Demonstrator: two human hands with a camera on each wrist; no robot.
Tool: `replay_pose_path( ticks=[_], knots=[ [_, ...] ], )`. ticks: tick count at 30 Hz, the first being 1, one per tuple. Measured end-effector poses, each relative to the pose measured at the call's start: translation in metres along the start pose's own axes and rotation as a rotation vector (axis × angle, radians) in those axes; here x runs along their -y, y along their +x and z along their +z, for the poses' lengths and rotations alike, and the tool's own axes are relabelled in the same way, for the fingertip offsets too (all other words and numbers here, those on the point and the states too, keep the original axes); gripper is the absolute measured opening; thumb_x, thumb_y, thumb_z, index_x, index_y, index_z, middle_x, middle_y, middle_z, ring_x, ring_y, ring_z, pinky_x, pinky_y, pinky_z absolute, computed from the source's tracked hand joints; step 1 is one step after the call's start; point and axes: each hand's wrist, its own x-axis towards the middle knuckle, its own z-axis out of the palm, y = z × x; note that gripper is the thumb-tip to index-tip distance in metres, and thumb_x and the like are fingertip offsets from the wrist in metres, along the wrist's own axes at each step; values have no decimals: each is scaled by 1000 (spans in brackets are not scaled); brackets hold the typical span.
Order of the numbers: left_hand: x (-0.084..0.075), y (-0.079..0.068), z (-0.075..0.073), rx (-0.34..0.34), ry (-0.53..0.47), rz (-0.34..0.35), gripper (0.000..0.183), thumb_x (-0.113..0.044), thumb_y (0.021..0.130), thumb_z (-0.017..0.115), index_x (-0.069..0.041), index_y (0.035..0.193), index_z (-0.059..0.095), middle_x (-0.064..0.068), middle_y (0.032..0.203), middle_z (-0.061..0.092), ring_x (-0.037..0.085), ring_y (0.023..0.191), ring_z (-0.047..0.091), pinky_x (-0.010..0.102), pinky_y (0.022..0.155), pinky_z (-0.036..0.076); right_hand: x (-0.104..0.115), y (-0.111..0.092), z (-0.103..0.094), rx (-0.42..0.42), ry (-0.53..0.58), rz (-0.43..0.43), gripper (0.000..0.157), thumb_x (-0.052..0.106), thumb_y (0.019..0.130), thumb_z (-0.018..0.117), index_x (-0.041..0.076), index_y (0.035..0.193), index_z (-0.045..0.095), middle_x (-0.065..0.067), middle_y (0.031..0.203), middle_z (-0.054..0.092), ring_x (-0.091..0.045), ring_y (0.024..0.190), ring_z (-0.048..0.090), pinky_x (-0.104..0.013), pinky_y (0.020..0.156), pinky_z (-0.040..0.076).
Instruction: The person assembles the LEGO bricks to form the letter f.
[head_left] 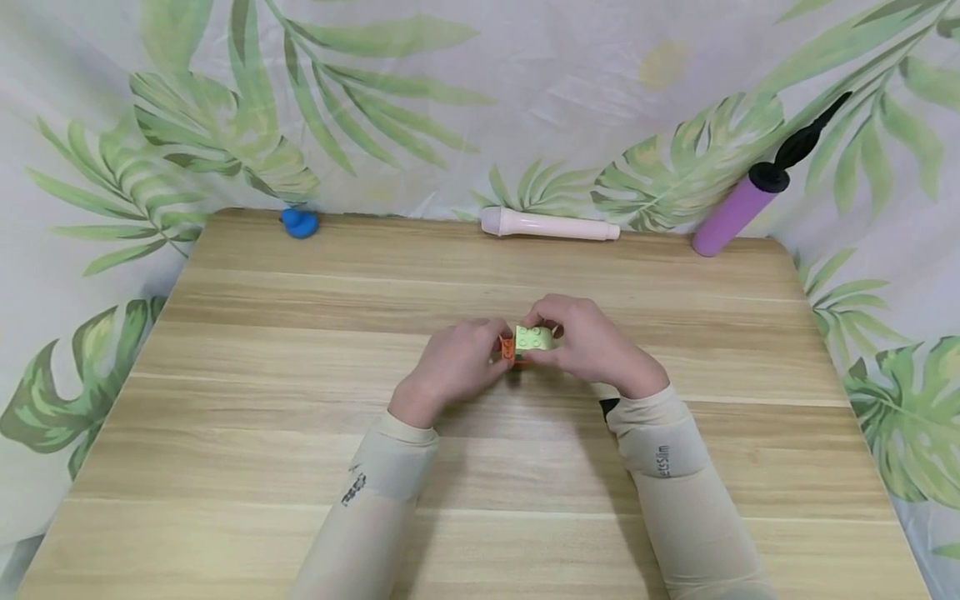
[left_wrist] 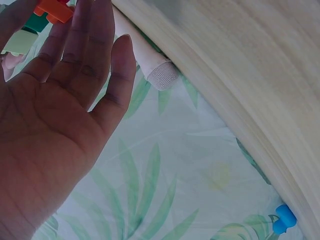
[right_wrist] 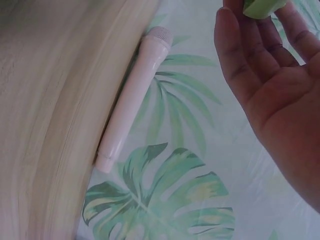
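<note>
Above the middle of the table, both hands meet at a small cluster of toy building bricks. My left hand (head_left: 459, 360) pinches the orange brick (head_left: 507, 348) at the cluster's left side. From the right, my right hand (head_left: 588, 343) grips the light green brick (head_left: 531, 337), whose studs face up in the head view. A dark green brick (left_wrist: 36, 23) sits between the orange and light green ones in the left wrist view. A bit of red also shows at that view's top edge. In the right wrist view, only the lower part of the light green brick is visible.
At the back edge of the wooden table (head_left: 247, 367) lie a blue toy duck (head_left: 300, 222) and a pale pink microphone (head_left: 555, 226). A purple pump (head_left: 738, 210) with a black end leans at the back right. Leaf-patterned cloth (head_left: 450, 100) hangs behind the table.
</note>
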Motion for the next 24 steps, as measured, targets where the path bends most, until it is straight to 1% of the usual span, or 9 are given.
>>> replay_pose_path(
  ticks=[4, 10, 14, 18, 24],
  knots=[
    [0, 1, 0, 4, 2, -3, 33, -27, 99, 75, -12, 128, 69, 1, 104, 72, 18, 89, 65, 40, 78, 57, -1, 0, 0, -1, -1, -9, 24, 13, 85, 88, 10, 105, 75, -3, 104, 73, -20, 93, 66, -43, 85, 59],
    [-1, 1, -1, 19, 0, -13, 35, -27, 100, 74, -12, 131, 67, 2, 108, 73, 18, 91, 65, 40, 79, 57, -1, 1, 0, 7, -12, -7, 25, 13, 85, 88, 10, 106, 75, -1, 106, 72, -19, 92, 65, -38, 82, 57],
    [-1, 1, -2, 24, -2, -17, 36, -27, 100, 74, -12, 131, 67, 3, 110, 73, 18, 92, 65, 40, 80, 57, -1, 2, 0, 5, -10, -14, 24, 14, 85, 89, 10, 105, 75, 0, 105, 72, -19, 92, 65, -38, 83, 58],
    [-1, 0, -2, 20, -4, -15, 34, -27, 100, 75, -13, 130, 68, 3, 107, 73, 18, 88, 64, 40, 78, 57, -1, 2, -1, 7, 2, -14, 23, 13, 84, 89, 11, 103, 76, 0, 104, 73, -18, 92, 65, -42, 84, 58],
    [-1, 1, 0, 17, -1, -15, 32, -28, 100, 74, -14, 128, 68, 1, 103, 71, 18, 85, 63, 39, 75, 56, -1, 1, -1, 16, 2, -7, 23, 13, 85, 90, 11, 102, 75, 0, 103, 72, -17, 91, 63, -40, 83, 57]
  ],
)
